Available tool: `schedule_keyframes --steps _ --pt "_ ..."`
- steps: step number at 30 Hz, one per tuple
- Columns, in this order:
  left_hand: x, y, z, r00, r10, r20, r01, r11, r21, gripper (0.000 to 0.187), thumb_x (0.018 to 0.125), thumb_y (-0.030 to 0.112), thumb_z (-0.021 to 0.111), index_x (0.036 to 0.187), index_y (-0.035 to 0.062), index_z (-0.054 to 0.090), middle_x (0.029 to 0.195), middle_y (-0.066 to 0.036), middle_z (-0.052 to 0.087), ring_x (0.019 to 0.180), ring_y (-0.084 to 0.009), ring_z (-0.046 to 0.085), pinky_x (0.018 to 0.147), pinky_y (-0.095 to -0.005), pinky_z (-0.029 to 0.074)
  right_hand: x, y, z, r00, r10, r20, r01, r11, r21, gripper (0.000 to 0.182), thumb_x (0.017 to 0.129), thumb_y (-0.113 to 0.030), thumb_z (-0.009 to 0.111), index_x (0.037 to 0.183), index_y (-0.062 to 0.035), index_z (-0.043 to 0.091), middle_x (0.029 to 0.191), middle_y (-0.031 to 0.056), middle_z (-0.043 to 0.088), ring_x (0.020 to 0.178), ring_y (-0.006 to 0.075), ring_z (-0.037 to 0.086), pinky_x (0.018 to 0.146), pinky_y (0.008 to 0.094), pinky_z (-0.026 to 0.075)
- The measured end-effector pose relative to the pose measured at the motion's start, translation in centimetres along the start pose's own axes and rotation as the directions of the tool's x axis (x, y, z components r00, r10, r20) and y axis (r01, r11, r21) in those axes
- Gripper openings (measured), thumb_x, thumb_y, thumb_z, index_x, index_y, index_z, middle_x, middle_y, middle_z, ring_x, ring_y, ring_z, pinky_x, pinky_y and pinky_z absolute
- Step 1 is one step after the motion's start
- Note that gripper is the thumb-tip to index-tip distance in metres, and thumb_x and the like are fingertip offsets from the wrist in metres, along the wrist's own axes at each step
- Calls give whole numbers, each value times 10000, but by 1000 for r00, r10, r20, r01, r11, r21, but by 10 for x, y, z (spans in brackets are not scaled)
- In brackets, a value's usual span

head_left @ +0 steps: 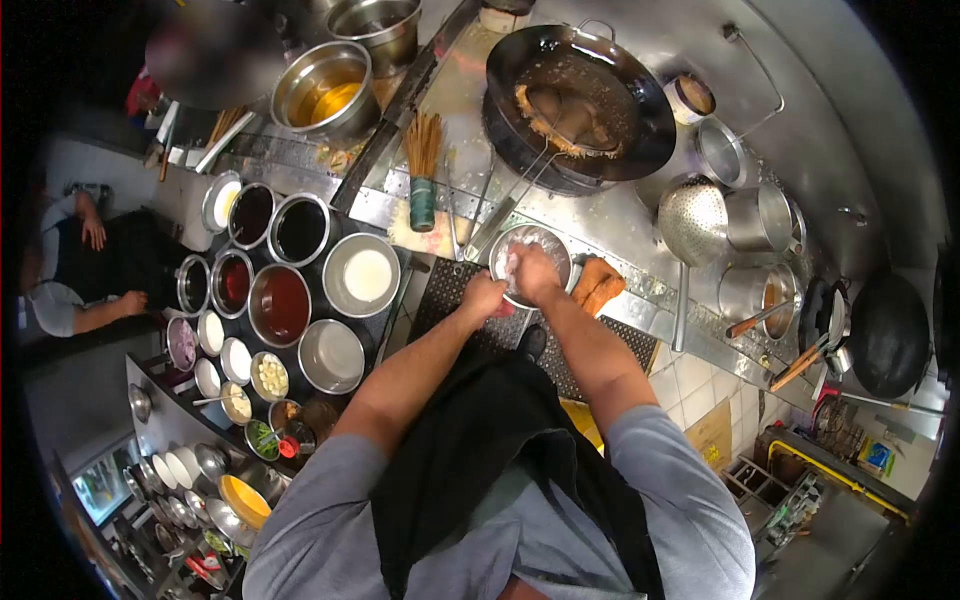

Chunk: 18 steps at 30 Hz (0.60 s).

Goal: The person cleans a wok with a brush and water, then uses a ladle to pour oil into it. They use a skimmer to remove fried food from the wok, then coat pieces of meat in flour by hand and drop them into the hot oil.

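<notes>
Head view: right hand (536,272) reaches into a round, powdery metal bowl (561,250).

A round metal bowl (562,247), mouth up near the frame's centre, holds white powder (502,261); something pinkish (504,310) shows by its lower edge.

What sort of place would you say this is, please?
Most likely a restaurant or other commercial kitchen: there is a large wok of dark liquid, a big perforated ladle, and a crowded cluster of round containers of sauces and ingredients.
</notes>
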State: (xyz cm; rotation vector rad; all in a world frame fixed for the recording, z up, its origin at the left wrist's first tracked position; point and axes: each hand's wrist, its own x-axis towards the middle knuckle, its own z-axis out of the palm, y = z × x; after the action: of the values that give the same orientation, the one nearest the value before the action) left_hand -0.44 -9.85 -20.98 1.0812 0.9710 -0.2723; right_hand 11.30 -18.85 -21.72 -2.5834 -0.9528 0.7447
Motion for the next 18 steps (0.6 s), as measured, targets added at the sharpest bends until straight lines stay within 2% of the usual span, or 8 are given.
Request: schedule_keyframes --steps 1,3,7,9,11,12,16,18 --pt "-1 -1 -1 1000 -10 -3 10 1000 -5 251 915 121 505 1131 -4 482 806 -166 646 573 -257 675 488 -376 568 4 2 -1 998 -42 -55 41 999 -17 326 815 -145 655 1137 -192 636 1098 220 591 976 416 618 880 452 508" --pt "1 0 -3 997 -38 66 41 998 -47 248 913 128 512 1134 17 483 816 -163 654 581 -256 679 500 -374 567 -5 -10 -29 997 -20 -71 18 999 -31 294 815 -132 647 1108 -162 645 1109 209 592 963 408 622 873 453 510" --pt "5 -3 -7 993 -53 109 59 997 -54 310 926 154 509 1203 20 469 860 -170 662 650 -264 693 563 -384 589 -7 7 -38 941 -233 -244 207 970 -128 266 796 -122 664 1061 -116 663 1078 175 605 1047 370 590 907 433 488" --pt "3 -2 -6 991 -76 110 84 994 -71 296 927 136 500 1202 29 471 883 -176 662 651 -256 690 558 -362 591 -24 2 -39 965 -228 -133 190 950 -246 273 776 -106 692 1049 -121 680 1099 154 614 1098 354 563 933 429 465" --pt "2 -4 -3 993 -68 97 80 989 -122 279 928 118 491 1191 29 473 888 -177 661 643 -253 687 557 -346 594 -32 15 -37 867 -431 -251 453 891 33 363 778 -118 697 1138 -139 657 1222 155 583 1129 348 545 960 423 448" --pt "2 -5 -4 994 -51 101 63 991 -116 276 926 112 490 1188 27 476 876 -169 663 642 -254 688 566 -348 600 -33 19 -32 910 -271 -313 276 961 -29 484 795 -139 698 1267 -167 595 1339 180 515 1197 364 512 1017 420 418" --pt "1 -5 6 996 -61 66 66 995 -80 305 925 100 484 1219 26 446 851 -166 667 625 -257 691 552 -353 596 -32 -10 4 985 -74 -156 54 990 -129 538 832 -179 674 1351 -156 530 1349 248 470 1248 418 482 1047 465 399" --pt "0 -3 4 997 -59 59 65 992 -104 265 925 115 493 1172 22 468 830 -159 669 601 -245 687 524 -340 583 -15 -14 -3 997 43 -61 -42 999 26 530 830 -173 667 1343 -157 535 1326 261 479 1219 421 505 1031 463 416"
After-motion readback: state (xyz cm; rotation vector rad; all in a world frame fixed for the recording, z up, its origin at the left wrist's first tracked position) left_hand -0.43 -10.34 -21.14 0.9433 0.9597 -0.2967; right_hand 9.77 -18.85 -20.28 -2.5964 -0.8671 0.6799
